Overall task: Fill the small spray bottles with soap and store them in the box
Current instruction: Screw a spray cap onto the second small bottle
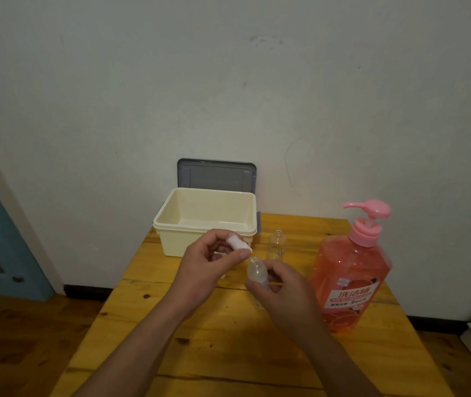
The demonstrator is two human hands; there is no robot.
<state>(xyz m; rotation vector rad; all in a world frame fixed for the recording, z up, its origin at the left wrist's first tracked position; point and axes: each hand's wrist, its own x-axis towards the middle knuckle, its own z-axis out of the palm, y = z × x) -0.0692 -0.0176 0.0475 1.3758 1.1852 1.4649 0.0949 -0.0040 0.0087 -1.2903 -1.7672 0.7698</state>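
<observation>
Head view, right grip [283, 287] holding one small bottle [255, 272], second bottle [276, 243] by one box [177, 242], left grip [205, 265] pinching one cap [238, 243]

1. The left hand [208, 262] is raised, pinching a white spray cap [238, 243] between thumb and curled fingers.
2. The right hand [284, 286], just beside it, grips a small clear bottle [255, 275].
3. Both bare forearms reach in from below, converging.
</observation>
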